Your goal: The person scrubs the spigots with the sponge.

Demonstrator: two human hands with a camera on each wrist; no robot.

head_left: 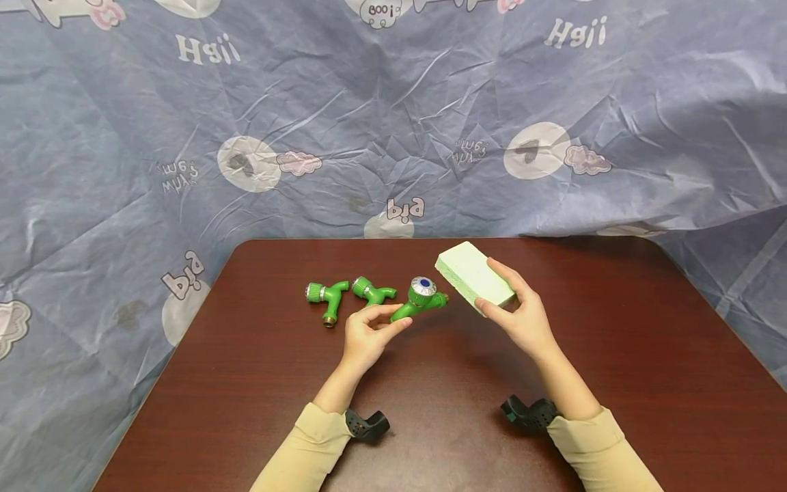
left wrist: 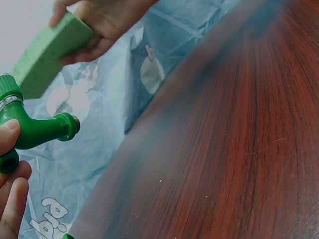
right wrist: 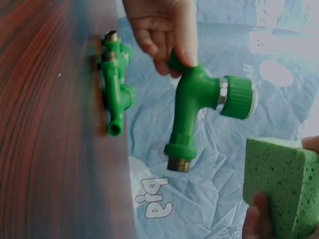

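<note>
My left hand (head_left: 367,336) pinches a green tap (head_left: 418,301) by its spout, between thumb and fingers, up off the table. The tap has a ribbed knob with a silver and blue cap, and its brass threaded end (right wrist: 178,164) points away from the hand. A light green sponge (head_left: 475,277) is in my right hand (head_left: 525,321), gripped at its edges by thumb and fingers. The sponge is raised to the right of the tap, with a gap between them in the right wrist view. Behind the left hand, two more green taps lie on the table, one at the left (head_left: 332,301) and one nearer (head_left: 372,292).
The dark red-brown wooden table (head_left: 443,410) extends under both arms. A wrinkled blue printed cloth (head_left: 369,102) hangs behind its far edge. A black strap-like device (head_left: 367,425) sits at the left wrist and another (head_left: 530,413) at the right.
</note>
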